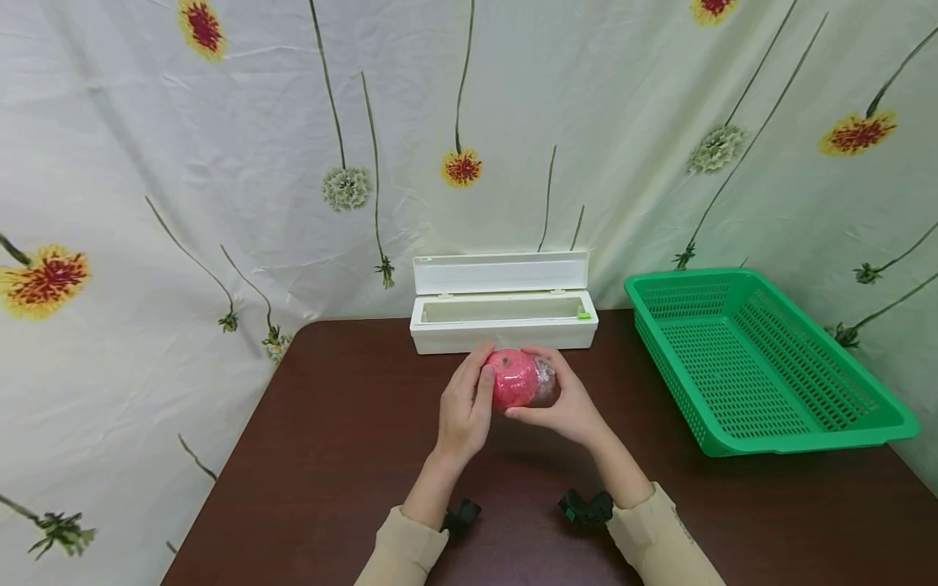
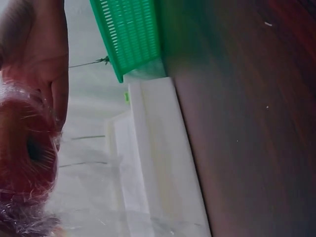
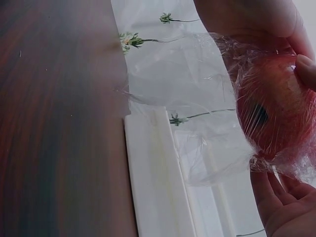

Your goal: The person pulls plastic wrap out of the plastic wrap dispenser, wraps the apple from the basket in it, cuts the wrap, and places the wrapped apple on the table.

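Note:
Between both hands, in front of the white box, is a red apple (image 1: 513, 378) wrapped in clear cling film (image 3: 232, 54). My left hand (image 1: 465, 407) holds its left side, thumb along the near face. From the right, my right hand (image 1: 567, 407) grips it, fingers over the top and thumb underneath. The film bunches in crinkles at the apple's sides, and a loose, thin flap spreads off it in the right wrist view. A dark hollow shows on the apple (image 2: 24, 163) through the film in the left wrist view.
A long white box (image 1: 506, 334) with its lid raised stands at the table's back edge, a small green piece (image 1: 583, 314) at its right end. A green slotted basket (image 1: 806, 443) sits on the right of the dark brown table (image 1: 330, 456). Behind hangs a flowered cloth (image 1: 278, 146).

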`<move>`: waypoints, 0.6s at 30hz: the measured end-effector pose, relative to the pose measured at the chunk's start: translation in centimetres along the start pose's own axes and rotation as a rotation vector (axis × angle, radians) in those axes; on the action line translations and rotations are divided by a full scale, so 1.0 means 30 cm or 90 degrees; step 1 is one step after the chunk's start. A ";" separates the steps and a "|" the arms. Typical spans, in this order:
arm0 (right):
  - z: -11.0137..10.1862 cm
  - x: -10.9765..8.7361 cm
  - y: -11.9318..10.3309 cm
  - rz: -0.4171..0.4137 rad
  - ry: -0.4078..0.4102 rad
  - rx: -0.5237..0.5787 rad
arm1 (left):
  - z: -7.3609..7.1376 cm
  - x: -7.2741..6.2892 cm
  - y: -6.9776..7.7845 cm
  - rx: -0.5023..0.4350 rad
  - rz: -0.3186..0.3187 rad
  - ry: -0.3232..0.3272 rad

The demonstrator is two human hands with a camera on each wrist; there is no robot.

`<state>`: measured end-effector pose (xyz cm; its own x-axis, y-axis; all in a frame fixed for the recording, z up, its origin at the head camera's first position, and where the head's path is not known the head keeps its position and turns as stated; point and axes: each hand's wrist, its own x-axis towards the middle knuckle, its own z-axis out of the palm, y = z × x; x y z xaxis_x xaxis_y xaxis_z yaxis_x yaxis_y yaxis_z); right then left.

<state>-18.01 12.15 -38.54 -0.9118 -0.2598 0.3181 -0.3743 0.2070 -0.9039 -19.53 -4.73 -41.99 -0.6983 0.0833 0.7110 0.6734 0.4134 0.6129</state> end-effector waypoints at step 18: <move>0.001 0.004 0.006 -0.024 -0.013 0.015 | -0.027 0.019 0.102 -0.109 -0.038 -0.046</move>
<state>-18.18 12.14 -38.66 -0.8931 -0.2869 0.3465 -0.4042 0.1738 -0.8980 -17.68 -4.14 -39.42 -0.7498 0.1300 0.6487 0.6572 0.2593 0.7077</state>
